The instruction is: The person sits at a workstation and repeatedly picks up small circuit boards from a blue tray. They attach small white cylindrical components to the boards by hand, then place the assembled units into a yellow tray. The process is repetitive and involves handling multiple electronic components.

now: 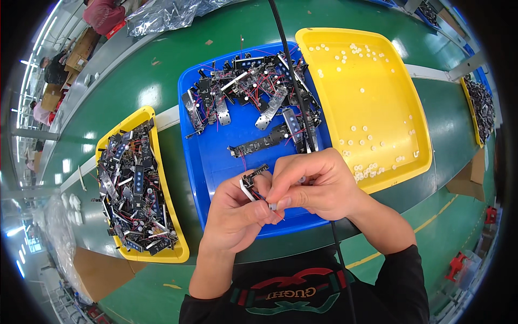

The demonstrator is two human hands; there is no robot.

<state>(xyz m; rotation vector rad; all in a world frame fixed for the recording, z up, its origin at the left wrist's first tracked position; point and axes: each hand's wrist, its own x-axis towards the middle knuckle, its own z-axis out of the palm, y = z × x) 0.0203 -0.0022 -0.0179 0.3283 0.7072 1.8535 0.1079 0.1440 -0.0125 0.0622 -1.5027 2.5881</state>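
Note:
My left hand (231,215) is closed around a small circuit-board assembly (257,173), black with a white strip and thin wires. Its lower part is hidden by my fingers. My right hand (319,181) pinches a tiny pale piece (273,206) between thumb and forefinger, right beside the wires at my left fingertips. Both hands meet above the near part of a blue tray (216,157). Several wired board assemblies (253,86) with black, silver and white parts lie heaped in the tray's far half, and one long black board (260,141) rests nearer.
On the right, a yellow tray (372,102) holds scattered small white round pieces (369,171). A yellow tray (182,251) on the left is heaped with board assemblies (137,189). A black cable (291,70) hangs across the blue tray. Clear plastic sheeting (162,16) lies beyond.

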